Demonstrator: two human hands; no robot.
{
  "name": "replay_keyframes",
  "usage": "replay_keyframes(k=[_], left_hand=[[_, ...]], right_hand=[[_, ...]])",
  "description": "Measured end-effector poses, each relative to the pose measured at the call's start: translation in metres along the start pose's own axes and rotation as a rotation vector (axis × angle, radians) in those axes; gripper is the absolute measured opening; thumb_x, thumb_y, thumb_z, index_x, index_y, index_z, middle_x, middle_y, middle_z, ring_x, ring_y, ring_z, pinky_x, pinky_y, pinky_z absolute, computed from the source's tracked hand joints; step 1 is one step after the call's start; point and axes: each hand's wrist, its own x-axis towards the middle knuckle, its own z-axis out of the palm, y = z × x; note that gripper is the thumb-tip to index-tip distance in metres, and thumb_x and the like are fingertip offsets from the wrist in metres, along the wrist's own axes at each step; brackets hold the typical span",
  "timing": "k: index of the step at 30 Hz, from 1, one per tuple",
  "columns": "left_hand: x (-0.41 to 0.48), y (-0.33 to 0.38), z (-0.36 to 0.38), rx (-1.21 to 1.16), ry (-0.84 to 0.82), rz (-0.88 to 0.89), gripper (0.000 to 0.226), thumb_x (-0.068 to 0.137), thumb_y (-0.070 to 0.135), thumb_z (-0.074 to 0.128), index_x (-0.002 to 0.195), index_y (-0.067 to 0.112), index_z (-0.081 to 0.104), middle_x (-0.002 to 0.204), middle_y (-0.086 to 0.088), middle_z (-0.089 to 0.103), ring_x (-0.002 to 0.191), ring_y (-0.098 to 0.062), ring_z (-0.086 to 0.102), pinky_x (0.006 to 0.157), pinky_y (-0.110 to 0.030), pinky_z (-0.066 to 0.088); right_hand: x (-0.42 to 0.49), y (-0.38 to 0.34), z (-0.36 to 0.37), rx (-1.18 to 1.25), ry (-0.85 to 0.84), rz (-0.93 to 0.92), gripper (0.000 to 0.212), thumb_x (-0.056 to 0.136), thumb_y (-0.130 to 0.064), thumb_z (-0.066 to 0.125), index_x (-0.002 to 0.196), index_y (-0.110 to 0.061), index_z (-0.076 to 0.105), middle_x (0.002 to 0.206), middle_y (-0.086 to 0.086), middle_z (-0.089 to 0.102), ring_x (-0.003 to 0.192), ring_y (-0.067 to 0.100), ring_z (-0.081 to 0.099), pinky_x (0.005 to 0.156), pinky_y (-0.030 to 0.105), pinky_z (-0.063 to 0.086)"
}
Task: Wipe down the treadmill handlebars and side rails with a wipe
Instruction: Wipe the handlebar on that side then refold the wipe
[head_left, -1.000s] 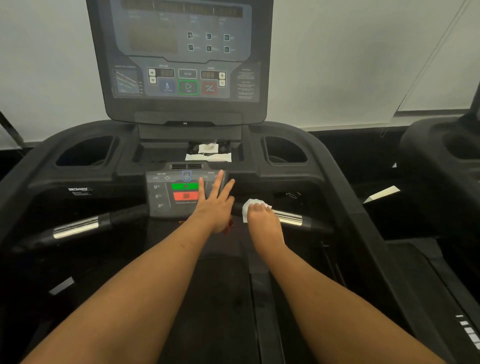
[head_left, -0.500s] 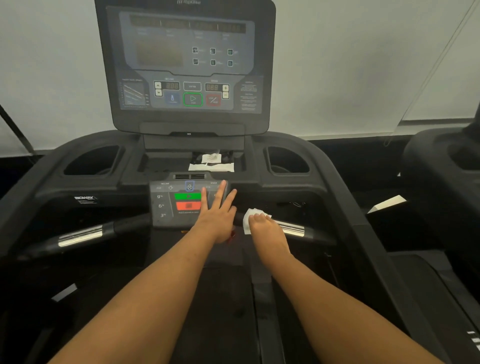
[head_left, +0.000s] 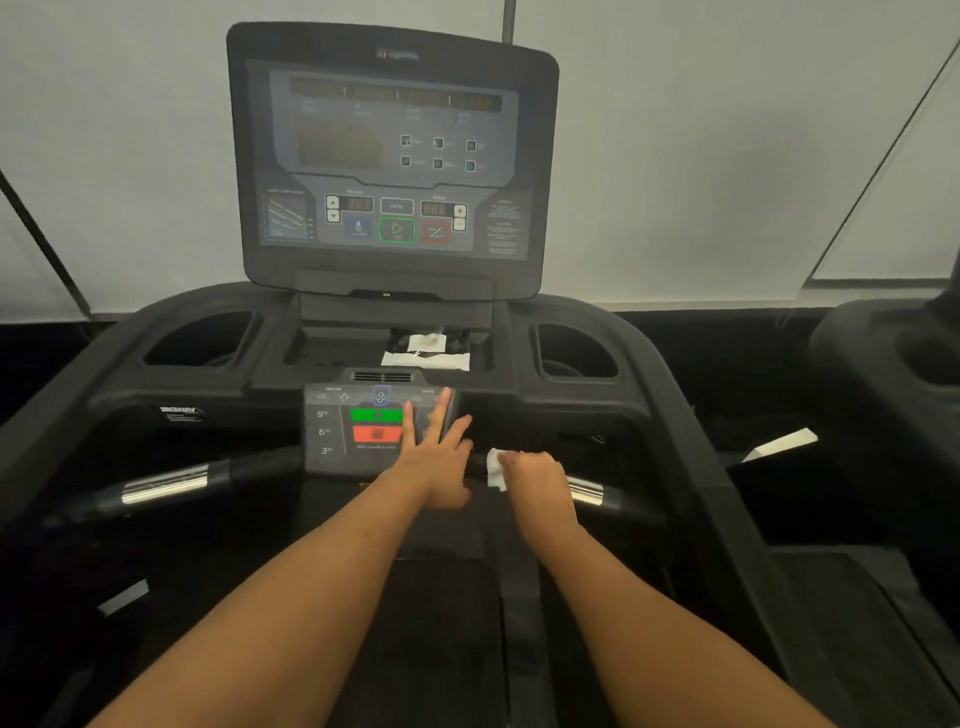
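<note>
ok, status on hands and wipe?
Right hand shut on wipe, on right handlebar. Left hand open, flat on control panel. Nothing blocking.

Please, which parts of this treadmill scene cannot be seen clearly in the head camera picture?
- Handlebar under the right hand: the hand and the wipe cover it, so contact cannot be judged.
- Right side of the small control panel: hidden by the left hand.
- Text on the console screen: too small and blurred.
- White items in the centre tray: too small to identify.
- Side rails: mostly dark or cut off by the frame edges.
</note>
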Motion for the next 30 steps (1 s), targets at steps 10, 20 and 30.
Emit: replay_keyframes(k=[10,20,30], left_hand=[[-0.014,0.031,-0.038,-0.954,0.279,-0.308,0.063,0.107,0.056,0.025,0.104,0.015,0.072,0.152,-0.016,0.049,0.145,-0.027,0.040,0.109,-0.043,0.037],[-0.027,0.020,-0.061,-1.917,0.098,-0.130,0.014,0.100,0.007,0.061,0.108,-0.002,0.070,0.093,-0.013,0.073,0.080,-0.018,0.070,0.067,-0.028,0.058],[-0.044,-0.004,-0.065,-1.856,0.224,-0.225,0.010,0.098,0.004,0.064,0.104,-0.003,0.067,0.094,-0.014,0.071,0.082,-0.021,0.069,0.067,-0.028,0.062]], right_hand=[[-0.030,0.010,-0.018,0.653,0.321,-0.015,0.026,0.091,-0.015,0.064,0.111,-0.028,0.072,0.126,-0.001,0.051,0.112,-0.014,0.040,0.088,-0.001,0.031],[-0.027,-0.003,-0.065,0.989,0.345,0.047,0.057,0.093,-0.008,0.059,0.141,-0.035,0.046,0.130,-0.016,0.046,0.106,0.003,0.056,0.087,0.021,0.052],[-0.028,0.002,-0.078,1.778,-0.158,0.482,0.020,0.088,-0.008,0.070,0.106,0.000,0.068,0.105,0.018,0.071,0.089,0.024,0.066,0.072,0.027,0.056]])
